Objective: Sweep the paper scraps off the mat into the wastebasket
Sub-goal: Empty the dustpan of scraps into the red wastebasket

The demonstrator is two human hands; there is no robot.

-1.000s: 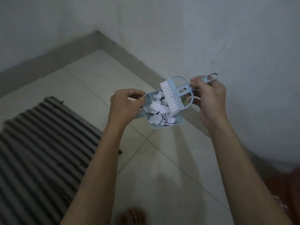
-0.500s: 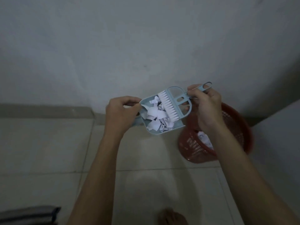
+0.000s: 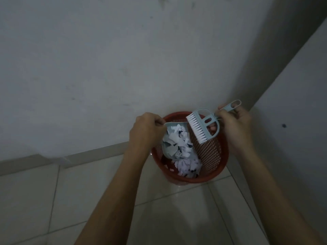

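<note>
1. Gripping the handle of a pale blue dustpan [image 3: 167, 138], the left hand [image 3: 146, 133] is holding it tilted over the red wastebasket [image 3: 210, 156], its fingers curled tight around the handle.
2. The dustpan's open lip is pointing down toward six o'clock, inside the basket's rim, and paper scraps [image 3: 178, 143] are lying heaped in the pan, white with some dark print.
3. More scraps are sitting in a pile [image 3: 188, 166] at the bottom of the basket, just below the pan's lip, at about six o'clock from it.
4. The right hand [image 3: 233, 128] is clasping the looped handle of a small blue brush [image 3: 203, 128], thumb and fingers wrapped around the stem.
5. The brush is hanging above the basket at about two o'clock from the dustpan, its white bristles facing the pan; whether they are touching its edge cannot be told.
6. The basket is standing on a pale tiled floor [image 3: 88, 200], close against a grey wall [image 3: 106, 68] at twelve o'clock.
7. Both forearms are reaching in from the bottom of the view, toward the basket.
</note>
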